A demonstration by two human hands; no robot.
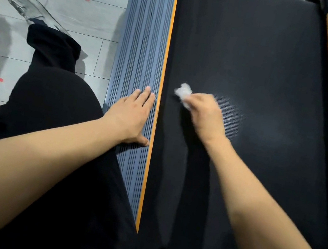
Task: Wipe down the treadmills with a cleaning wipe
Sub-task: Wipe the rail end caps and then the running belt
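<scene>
On the belt (267,65) my R hand (206,114) held the wipe (182,93), mid-rub. L hand (132,114) lay flat on side rail (146,33). Next, prob: rub further up.

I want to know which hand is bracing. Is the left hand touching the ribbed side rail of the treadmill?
Touching. The head view shows the left hand lying flat, fingers straight, on the ribbed side rail, with no gap under the palm.

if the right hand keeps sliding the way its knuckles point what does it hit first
Probably the orange strip edging the belt; the right hand, gripping the wipe, points up-left across bare belt.
</scene>
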